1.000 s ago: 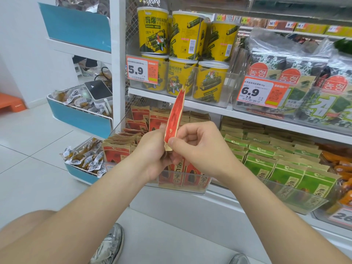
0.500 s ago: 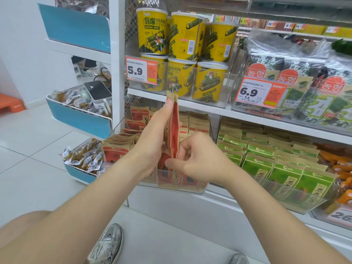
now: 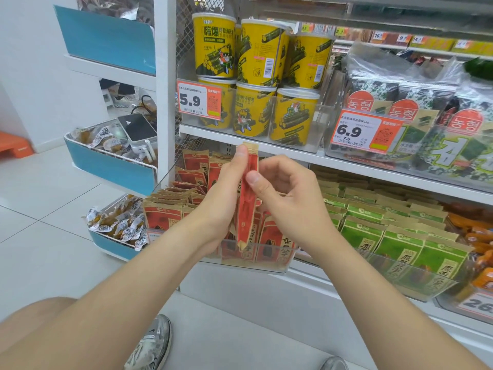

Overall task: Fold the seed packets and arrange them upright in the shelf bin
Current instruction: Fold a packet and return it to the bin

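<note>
A red seed packet (image 3: 246,209) with a tan top strip stands upright and edge-on between my hands, above the clear shelf bin (image 3: 262,264). My left hand (image 3: 222,193) holds it from the left, fingertips up at the top strip. My right hand (image 3: 288,193) pinches it from the right, thumb pressed on its upper part. Several more red packets (image 3: 162,212) stand or lean in the bin behind and below; my hands hide part of them.
Green packets (image 3: 394,241) fill the neighbouring clear bin on the right. Yellow tubs (image 3: 256,54) and seaweed bags (image 3: 416,108) stand on the shelf above. Blue-fronted trays (image 3: 112,166) of wrapped snacks hang on the left rack. My shoes (image 3: 152,343) rest on the tiled floor.
The packet went from tilted to upright. My left hand slid up along it to the top strip, and my right hand moved up from its lower end to its upper part.
</note>
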### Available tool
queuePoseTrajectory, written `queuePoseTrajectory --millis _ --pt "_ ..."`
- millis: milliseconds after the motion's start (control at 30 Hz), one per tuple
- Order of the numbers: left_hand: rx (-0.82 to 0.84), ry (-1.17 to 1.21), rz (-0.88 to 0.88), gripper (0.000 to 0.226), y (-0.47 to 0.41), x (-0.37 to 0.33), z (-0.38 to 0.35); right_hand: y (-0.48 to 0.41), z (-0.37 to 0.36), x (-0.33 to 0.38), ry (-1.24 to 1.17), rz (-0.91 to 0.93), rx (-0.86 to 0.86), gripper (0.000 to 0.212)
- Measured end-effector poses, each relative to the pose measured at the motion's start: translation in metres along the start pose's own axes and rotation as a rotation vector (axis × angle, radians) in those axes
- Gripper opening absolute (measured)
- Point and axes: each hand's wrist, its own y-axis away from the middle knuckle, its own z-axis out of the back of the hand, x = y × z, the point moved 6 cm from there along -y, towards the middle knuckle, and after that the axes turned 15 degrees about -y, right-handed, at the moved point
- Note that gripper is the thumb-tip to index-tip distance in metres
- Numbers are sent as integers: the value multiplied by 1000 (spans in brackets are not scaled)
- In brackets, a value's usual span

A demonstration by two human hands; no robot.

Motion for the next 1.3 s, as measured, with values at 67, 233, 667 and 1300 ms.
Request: queuePoseTrajectory --millis 67,233,667,1300 --pt "-46 16 20 92 -3 3 5 0 0 -2 -61 -17 -44 6" --pt "42 -60 0 94 0 4 0 3 0 -9 -286 -155 -148 12" --pt "27 -118 -11 54 14 -12 -10 5 0 -8 -444 -280 -273 19" --pt "-161 -145 -102 43 10 -14 9 2 12 -12 -295 -304 -271 26"
